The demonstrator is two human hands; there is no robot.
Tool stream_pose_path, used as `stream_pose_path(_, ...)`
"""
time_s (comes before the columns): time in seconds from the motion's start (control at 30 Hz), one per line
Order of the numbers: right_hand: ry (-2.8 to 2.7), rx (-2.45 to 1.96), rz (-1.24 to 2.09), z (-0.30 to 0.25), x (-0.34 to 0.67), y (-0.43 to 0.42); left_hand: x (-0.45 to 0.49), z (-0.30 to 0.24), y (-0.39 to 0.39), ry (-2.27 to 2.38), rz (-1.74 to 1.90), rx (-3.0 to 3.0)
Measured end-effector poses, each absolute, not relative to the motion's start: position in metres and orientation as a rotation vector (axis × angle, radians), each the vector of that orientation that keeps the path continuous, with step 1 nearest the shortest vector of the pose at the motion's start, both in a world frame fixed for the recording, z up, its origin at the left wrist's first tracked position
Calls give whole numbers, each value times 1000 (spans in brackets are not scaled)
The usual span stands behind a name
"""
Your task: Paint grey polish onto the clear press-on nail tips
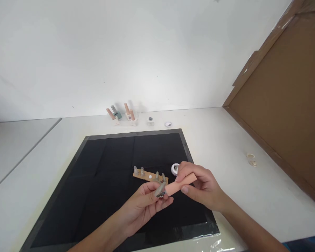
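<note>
My right hand [199, 183] is closed around the long peach cap of a nail polish brush [181, 184], which slants down to the left. Its lower end meets a grey-green false nail [160, 189] that my left hand [147, 206] pinches between thumb and fingers; the bristles are too small to make out. Just beyond my hands, a tan strip [144, 174] lies on the black mat [112, 154], with several false nails standing up along it and a white dot in its middle. Partly behind my right fingers is a small round white container [174, 169].
Several nail polish bottles [128, 113] with peach and grey caps stand at the back, near the wall. Right of them are a small clear jar [150, 121] and a white dish [168, 124]. Two small round items [251, 159] lie at right, beside a cardboard panel [283, 105].
</note>
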State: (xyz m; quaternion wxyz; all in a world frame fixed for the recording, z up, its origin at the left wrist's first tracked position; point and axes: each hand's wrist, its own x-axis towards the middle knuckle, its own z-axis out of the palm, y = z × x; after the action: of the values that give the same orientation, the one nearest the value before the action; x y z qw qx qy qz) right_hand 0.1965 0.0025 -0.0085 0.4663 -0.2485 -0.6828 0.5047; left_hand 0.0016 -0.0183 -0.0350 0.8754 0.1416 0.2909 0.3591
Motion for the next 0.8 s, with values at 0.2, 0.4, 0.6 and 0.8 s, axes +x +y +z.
stream_pose_path(0.2,-1616,-728,1212,-8,201,4,3,-35,-17,611,735,322)
stream_pose_path(0.4,-1656,-629,1222,-9,199,3,2,-38,-18,622,739,305)
stream_pose_path(0.6,-1640,-675,1216,-7,198,3,2,-36,-19,626,731,329)
stream_pose_path(0.8,-1617,-597,1188,-8,202,4,3,-34,-18,622,730,307)
